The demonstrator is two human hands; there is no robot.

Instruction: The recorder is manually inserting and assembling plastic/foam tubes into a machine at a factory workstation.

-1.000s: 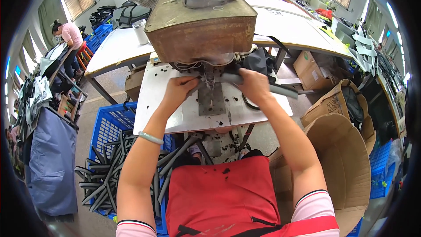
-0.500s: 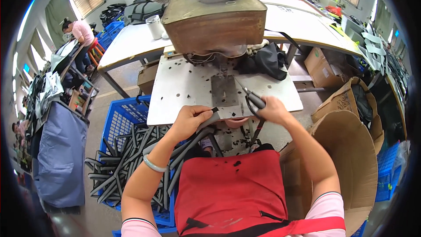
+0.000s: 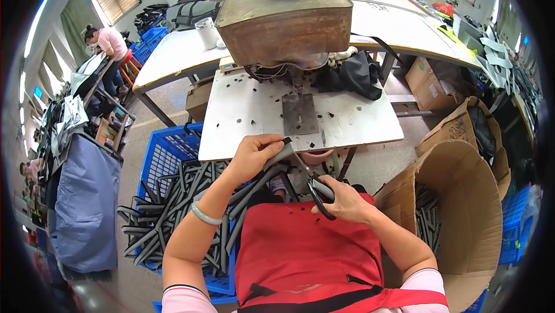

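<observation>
many strips (image 3: 159,229) (in basket (image 3: 166,150), carton (image 3: 469,209))

Left hand (image 3: 252,155): pinch grip, thumb (image 3: 272,150) against index finger (image 3: 267,139), tips pointing right; other fingers curled, mostly hidden.
Left wrist (image 3: 228,179): close to straight, in line with the arm.
Left forearm (image 3: 187,238): angled up and right, away from the torso.
Right hand (image 3: 349,203): gripping, fingers curled, knuckles up, pointing left; exact finger placement partly hidden.
Right wrist (image 3: 370,216): roughly straight.
Right forearm (image 3: 396,236): angled up and left, across the front of the body.
Elbows: both bent.
Spacing: hands apart, left farther out, right nearer the lap.
</observation>
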